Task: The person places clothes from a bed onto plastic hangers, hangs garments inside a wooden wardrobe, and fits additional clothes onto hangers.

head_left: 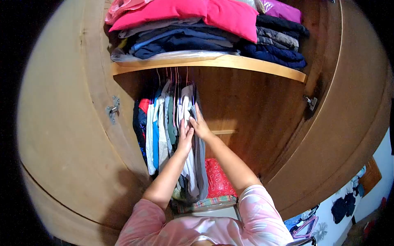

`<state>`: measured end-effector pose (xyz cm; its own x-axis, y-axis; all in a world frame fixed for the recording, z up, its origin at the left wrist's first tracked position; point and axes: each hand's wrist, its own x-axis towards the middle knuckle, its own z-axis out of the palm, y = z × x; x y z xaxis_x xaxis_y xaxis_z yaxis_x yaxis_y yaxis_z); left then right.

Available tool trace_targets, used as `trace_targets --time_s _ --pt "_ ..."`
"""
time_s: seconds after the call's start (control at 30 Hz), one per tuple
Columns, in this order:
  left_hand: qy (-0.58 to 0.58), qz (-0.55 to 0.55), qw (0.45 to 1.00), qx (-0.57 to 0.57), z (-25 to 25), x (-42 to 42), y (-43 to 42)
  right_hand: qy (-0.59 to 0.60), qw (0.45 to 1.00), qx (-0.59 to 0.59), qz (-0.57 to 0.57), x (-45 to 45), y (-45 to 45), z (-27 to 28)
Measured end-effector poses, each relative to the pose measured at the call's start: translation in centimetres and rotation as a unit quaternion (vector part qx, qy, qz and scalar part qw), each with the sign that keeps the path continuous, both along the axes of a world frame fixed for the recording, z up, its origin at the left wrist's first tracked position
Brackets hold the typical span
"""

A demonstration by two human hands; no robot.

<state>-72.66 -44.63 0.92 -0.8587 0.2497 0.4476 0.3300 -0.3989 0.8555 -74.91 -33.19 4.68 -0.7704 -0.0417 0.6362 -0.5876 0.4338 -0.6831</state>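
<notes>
Pink shirt (205, 227); both hands (201, 128) (close together) against hanging clothes (189, 172).

Near the dial's centre we see hanging white, blue and grey cloth garments (170, 125), matt; at twelve, a smooth, bright pink, pillow-shaped cloth bundle (184, 14). At nine, a small silvery metal hinge (113, 109) gleams (the broad tan wooden door (53, 102) looks duller).
</notes>
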Motion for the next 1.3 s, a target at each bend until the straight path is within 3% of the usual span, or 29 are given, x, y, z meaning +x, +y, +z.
trace_targets --time_s 0.13,0.2,0.27,0.5,0.57,0.73,0.87,0.97,1.0,1.07,1.3 --pt "0.007 0.01 0.999 0.049 -0.7 3.0 0.2 -0.005 0.998 0.045 -0.033 4.2 1.5 -1.2" --pt "0.041 0.07 0.997 0.014 -1.5 4.7 0.3 0.01 0.999 0.032 -0.022 6.5 2.5 -3.8" --pt "0.042 0.086 0.995 0.022 -2.7 6.9 1.2 -0.083 0.996 0.014 -0.025 10.8 3.0 -5.3" --pt "-0.09 -0.203 0.974 -0.049 -8.2 13.5 7.7 -0.205 0.966 -0.084 -0.133 23.2 8.2 -12.3" --pt "-0.09 -0.262 0.957 -0.086 -9.6 15.7 9.7 -0.182 0.963 -0.14 -0.142 26.4 10.9 -14.4" --pt "-0.127 -0.424 0.884 -0.149 -12.4 24.2 14.4 -0.222 0.926 -0.225 -0.206 38.2 14.0 -16.4" --pt "-0.148 -0.516 0.81 -0.237 -15.3 32.7 17.0 -0.249 0.861 -0.358 -0.261 50.0 12.9 -16.4" --pt "-0.134 -0.579 0.762 -0.258 -15.8 40.4 18.0 -0.24 0.833 -0.39 -0.309 59.0 12.5 -18.1" --pt "-0.137 -0.599 0.741 -0.27 -16.6 42.7 18.3 -0.227 0.804 -0.459 -0.302 62.2 12.0 -18.3" --pt "-0.136 -0.627 0.705 -0.301 -17.3 46.7 18.5 -0.24 0.793 -0.414 -0.377 67.9 11.5 -18.5" --pt "-0.129 -0.687 0.626 -0.345 -17.5 59.2 20.9 -0.188 0.703 -0.49 -0.479 83.5 10.0 -19.5"
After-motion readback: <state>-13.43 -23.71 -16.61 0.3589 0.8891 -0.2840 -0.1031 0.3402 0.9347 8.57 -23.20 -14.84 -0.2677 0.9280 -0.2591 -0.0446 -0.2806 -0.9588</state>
